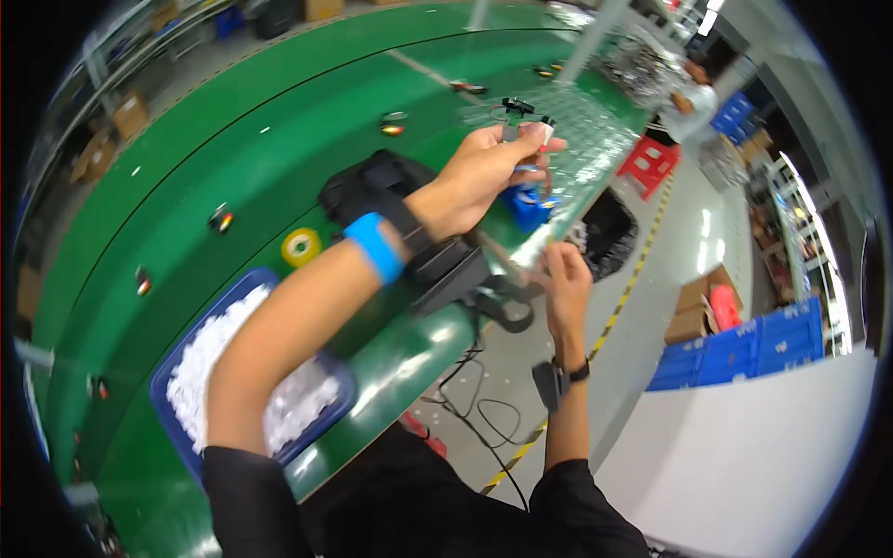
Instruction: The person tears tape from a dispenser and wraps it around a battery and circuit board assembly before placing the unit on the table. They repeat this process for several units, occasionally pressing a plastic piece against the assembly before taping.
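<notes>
My left hand (484,167) reaches over the green work surface, its fingers closed on a small wired electronic part (513,116). That part shows a green piece, a black end and thin wires, and a small white, red and black piece sits at the fingertips. Below them a blue packet-like thing (528,206) lies by the table edge. Nearer to me, my right hand (566,270) is held beside that edge with thumb and fingers pinched together; whatever is between them is too small to make out. A blue band circles my left wrist, and a dark strap my right.
A blue tray (349,386) of white pieces stands under my left forearm, near a yellow tape roll (300,246) and a black bag (372,181). Several small wired parts lie along the green surface. Clear plastic wrap (595,130), a black-lined bin (609,237) and floor cables (479,400) are nearby.
</notes>
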Tool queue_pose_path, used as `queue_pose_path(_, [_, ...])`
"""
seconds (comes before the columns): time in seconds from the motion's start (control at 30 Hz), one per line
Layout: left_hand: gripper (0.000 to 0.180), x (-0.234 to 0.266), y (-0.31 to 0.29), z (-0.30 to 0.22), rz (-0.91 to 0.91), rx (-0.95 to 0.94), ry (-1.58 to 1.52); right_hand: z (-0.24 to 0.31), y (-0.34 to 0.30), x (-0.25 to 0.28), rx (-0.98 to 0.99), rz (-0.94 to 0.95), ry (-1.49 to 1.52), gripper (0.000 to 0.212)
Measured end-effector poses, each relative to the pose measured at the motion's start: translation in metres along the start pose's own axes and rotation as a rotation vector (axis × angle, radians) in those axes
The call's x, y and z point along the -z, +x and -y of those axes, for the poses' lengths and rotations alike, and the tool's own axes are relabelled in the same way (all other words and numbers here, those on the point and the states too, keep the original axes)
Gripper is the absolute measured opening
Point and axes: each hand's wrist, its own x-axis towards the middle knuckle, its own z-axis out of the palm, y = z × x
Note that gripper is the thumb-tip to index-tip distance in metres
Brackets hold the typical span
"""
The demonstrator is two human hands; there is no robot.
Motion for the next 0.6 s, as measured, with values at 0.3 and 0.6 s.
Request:
queue_pose_path(0.3, [0.032,0.046,-0.331,-0.070,-0.538,-0.058,-0.078,0.027,-0.135,-0.192,0.032,0.763,0.540,0.031])
queue_pose_path(0.6, [0.026,0.044,-0.427,-0.043,-0.875,-0.089,-0.278,0.030,-0.192,-0.287,0.487,0.725,0.107,0.064])
